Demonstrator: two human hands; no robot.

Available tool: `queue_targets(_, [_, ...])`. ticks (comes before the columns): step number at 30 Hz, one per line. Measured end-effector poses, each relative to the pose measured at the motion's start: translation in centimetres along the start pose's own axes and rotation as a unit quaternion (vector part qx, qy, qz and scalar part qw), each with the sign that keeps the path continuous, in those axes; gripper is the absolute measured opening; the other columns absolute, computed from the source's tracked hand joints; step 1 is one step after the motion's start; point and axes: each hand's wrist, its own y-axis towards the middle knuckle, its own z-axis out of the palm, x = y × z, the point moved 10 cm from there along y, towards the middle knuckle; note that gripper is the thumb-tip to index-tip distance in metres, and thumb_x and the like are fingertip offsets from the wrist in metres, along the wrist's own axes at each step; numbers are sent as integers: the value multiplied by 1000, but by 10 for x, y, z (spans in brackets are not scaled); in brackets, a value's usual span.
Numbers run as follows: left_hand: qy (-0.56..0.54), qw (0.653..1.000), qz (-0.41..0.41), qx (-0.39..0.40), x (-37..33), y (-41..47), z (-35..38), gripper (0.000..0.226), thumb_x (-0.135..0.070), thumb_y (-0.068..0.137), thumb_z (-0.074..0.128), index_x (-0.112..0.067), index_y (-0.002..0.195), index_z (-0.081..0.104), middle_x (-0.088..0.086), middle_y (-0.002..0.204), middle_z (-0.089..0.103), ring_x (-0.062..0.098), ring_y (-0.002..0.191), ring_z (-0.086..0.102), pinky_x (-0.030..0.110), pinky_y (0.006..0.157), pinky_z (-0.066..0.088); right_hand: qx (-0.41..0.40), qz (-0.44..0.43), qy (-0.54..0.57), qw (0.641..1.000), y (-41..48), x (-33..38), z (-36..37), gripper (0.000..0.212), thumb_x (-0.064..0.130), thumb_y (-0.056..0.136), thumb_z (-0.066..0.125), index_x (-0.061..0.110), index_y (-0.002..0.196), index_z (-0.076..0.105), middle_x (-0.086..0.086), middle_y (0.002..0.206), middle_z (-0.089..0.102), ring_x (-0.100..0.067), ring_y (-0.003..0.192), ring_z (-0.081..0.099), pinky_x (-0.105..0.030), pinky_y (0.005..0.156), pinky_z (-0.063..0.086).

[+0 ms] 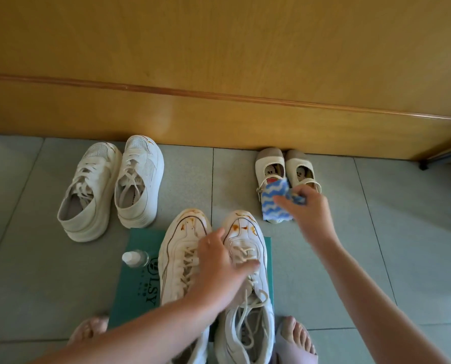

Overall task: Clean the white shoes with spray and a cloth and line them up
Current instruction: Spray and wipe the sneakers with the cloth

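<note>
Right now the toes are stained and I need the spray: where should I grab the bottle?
Grip the bottle round its clear body, under the white cap, coming from the left: it seems to stand upright on the green box, with a sneaker close on its right.

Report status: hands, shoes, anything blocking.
Left hand on stained sneaker. Right hand pinching blue cloth. Spray bottle upright on green box. Stains not yet wiped.
</note>
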Motion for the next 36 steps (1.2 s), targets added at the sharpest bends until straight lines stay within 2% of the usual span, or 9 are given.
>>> queue_targets(4, [42,997,46,-47,-2,-14,2,97,-34,78,73,-16,147,7,-5,149,10,11,140,12,21,113,10,88,-45,-121,988,-8,-13,45,22,28,78,75,14,91,64,4,80,65,-10,69,62,-14,57,48])
queue_targets(7, [58,998,7,-29,9,-16,11,101,-35,78,72,-14,149,4,-2,153,6,15,142,8,27,117,7,98,-37,-88,991,-8,-16,52,26,32,80,72,11,95,66,0,92,67,-11,78,64,-15,61,50])
queue_targets(12, [62,998,-11,-8,20,-22,32,103,-38,75,75,-11,148,8,5,152,11,19,141,11,30,116,11,150,-50,-23,987,-13,-10,59,5,24,86,66,23,84,62,9,112,62,4,87,61,-10,68,51])
queue_targets(14, [43,999,-24,-18,24,-19,32,107,-39,73,76,-13,149,6,6,152,12,19,141,11,31,117,12,161,-42,-11,986,-16,-14,63,5,24,86,66,25,88,62,7,104,65,-1,85,65,-18,71,56])
queue_targets(18, [34,998,-47,-28,24,-16,34,114,-45,73,74,-13,149,-4,3,154,7,19,143,9,28,116,10,112,-70,-16,991,-16,-14,59,20,20,81,72,15,100,66,9,91,65,0,81,63,-16,70,52])
queue_targets(25, [49,995,-67,-50,30,-11,34,91,-23,87,63,-15,149,-2,7,152,10,23,141,15,30,115,11,84,-127,-45,987,-29,-11,57,20,18,80,73,18,99,72,3,95,67,-11,90,61,-23,77,51])
queue_targets(29, [44,995,-68,-50,29,-12,33,87,-22,90,60,-16,150,-3,4,154,7,21,143,10,28,114,9,94,-136,-67,984,-34,-15,53,19,15,80,73,17,99,73,8,95,65,-12,93,59,-22,80,49])
queue_targets(33, [29,996,-66,-60,30,-11,31,86,-21,88,62,-16,150,2,4,152,12,20,141,17,27,113,13,111,-133,-79,982,-51,-27,46,19,11,78,73,16,97,74,16,92,61,-2,90,57,-10,77,45])
queue_targets(36, [17,996,-60,-61,29,-13,30,88,-21,87,63,-16,150,1,2,152,12,18,141,15,23,112,11,133,-100,-51,985,-62,-42,38,21,12,78,73,27,93,72,14,90,64,-1,85,59,-11,74,46])
